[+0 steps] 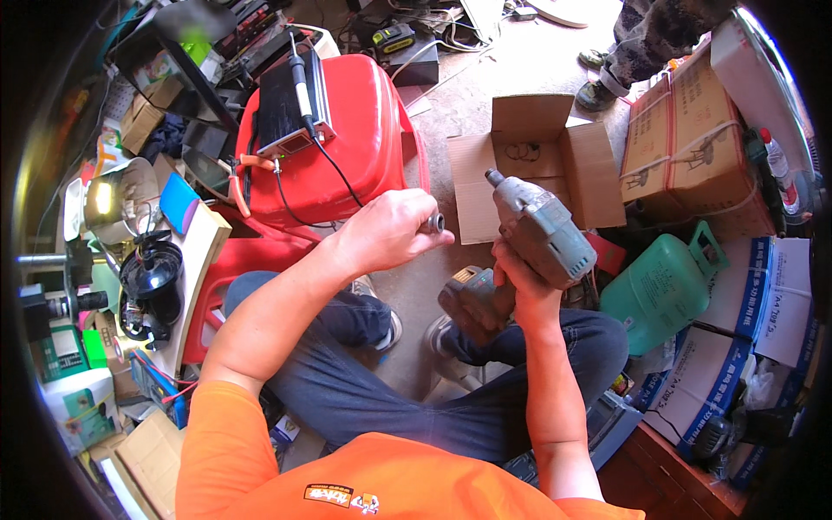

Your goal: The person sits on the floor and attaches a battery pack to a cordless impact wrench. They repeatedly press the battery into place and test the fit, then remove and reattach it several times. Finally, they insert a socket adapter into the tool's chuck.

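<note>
My right hand (525, 279) is wrapped round the handle of a worn grey-green cordless impact wrench (544, 227). The tool's square drive points up and to the left, and its battery pack (475, 303) hangs below, over my lap. To the left, my left hand (390, 230) is closed round a small metal socket (438, 223), whose round open end shows past the fingers. A gap lies between the socket and the wrench's drive. An open cardboard box (529, 169) stands on the floor just beyond the wrench.
A red stool (364, 113) bears a black soldering station (299, 108) with a corded iron. On the right are a green gas cylinder (659, 290), a large carton (689, 130) and stacked paper boxes (715, 381). Another person's legs (646, 52) stand far right. Clutter fills a left-hand bench (201, 269).
</note>
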`<action>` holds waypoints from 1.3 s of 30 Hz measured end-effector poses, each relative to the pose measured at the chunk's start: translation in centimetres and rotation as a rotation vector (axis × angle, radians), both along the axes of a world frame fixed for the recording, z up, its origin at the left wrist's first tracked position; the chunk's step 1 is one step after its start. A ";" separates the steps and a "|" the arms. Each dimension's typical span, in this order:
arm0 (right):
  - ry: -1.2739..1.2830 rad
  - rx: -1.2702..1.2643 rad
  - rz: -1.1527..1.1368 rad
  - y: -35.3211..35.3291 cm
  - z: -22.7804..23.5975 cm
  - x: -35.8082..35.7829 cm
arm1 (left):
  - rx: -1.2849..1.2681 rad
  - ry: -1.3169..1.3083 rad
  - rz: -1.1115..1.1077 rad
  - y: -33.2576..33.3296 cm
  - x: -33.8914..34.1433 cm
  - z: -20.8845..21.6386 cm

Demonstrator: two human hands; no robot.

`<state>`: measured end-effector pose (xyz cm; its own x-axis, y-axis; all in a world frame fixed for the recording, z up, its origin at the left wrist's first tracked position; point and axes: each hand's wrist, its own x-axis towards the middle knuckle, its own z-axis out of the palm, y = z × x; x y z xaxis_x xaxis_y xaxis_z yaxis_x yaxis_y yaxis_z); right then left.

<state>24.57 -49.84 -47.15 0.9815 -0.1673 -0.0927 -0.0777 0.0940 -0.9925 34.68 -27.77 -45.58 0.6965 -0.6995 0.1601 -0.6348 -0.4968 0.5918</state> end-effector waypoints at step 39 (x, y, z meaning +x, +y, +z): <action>-0.305 -0.506 0.226 2.4 1.7 -2.1 | 0.071 -0.427 -0.004 0.6 1.3 2.2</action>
